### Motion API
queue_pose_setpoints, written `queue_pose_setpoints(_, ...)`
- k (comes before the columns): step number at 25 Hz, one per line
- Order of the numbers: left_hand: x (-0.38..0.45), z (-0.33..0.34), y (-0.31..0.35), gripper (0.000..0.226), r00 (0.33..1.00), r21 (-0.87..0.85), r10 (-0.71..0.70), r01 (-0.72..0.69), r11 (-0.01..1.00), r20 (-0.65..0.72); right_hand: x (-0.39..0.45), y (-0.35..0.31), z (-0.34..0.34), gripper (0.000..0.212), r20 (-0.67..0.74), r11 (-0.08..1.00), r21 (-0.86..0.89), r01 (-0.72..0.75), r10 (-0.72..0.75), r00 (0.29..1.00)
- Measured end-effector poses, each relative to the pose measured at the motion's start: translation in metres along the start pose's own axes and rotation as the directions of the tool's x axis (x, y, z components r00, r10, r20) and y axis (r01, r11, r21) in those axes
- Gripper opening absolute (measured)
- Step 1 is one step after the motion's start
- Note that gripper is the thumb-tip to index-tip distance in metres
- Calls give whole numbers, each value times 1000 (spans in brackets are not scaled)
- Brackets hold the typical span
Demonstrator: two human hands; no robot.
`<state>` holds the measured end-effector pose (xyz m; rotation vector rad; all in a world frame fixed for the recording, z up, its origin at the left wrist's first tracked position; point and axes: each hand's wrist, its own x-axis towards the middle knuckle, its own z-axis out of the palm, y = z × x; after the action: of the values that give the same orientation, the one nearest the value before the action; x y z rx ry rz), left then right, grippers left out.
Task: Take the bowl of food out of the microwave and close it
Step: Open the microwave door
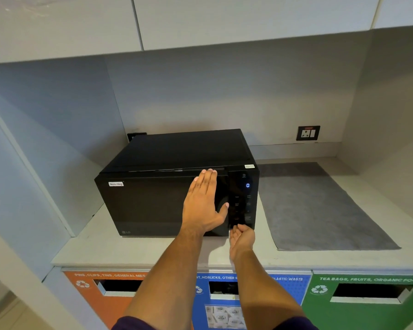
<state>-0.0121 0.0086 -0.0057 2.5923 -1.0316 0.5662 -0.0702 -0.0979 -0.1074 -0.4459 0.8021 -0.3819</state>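
Both forearms reach up from the bottom edge, over the coloured recycling bins (367, 296) under the surface (153, 248). Left hand (202, 206) flat on the microwave door (153, 203), fingers (206, 179) straight, close together, pointing up toward the door's top edge, thumb spread right toward the control panel (243, 201); holding nothing. Right hand (242, 238) lower, at the bottom corner of the panel, palm turned up, fingers curled in with the tips at the panel's lower left, right by the door seam; empty; can't tell if it's pressing a release or hooking the door edge.

Microwave (177, 182) is black with a "Non-Veg" label (116, 184), display showing 0, door shut. Bowl of food not visible; judged to be inside behind the dark door, straight ahead of the left palm.

Key relation: seam between door and panel runs vertically, between the two hands. Right fingers are nearer it, at its lower end. Door probably hinges on the left, so it would swing out toward the left hand, which would have to clear. Grey mat (320, 206) lies on the surface right of the microwave, bare, a likely set-down spot. Task barely begun.
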Motion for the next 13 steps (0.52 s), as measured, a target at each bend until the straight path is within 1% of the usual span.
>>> queue_pose_setpoints(3,0,-6,-1,93,1000,-3,16,-16,1000,6,2,-9,-3,48,32,971,-236,-32,41,999)
queue_pose_setpoints(5,0,-10,2,91,1000,0,10,-10,1000,-1,3,-13,-3,48,74,914,-406,12,20,997)
queue_pose_setpoints(7,-2,-15,3,85,1000,10,20,-20,1000,-22,2,-14,-3,42,66,840,-541,47,-14,998)
queue_pose_setpoints(8,-4,-17,2,79,998,14,32,-31,999,-54,2,-15,-4,39,53,798,-599,61,-36,998)
queue_pose_setpoints(11,-3,-35,-2,56,982,37,98,-93,995,-160,1,-16,-11,34,35,694,-716,83,-84,996)
queue_pose_setpoints(13,0,-52,-10,45,964,121,141,-116,986,-225,-3,-17,-15,34,27,657,-751,73,-79,996)
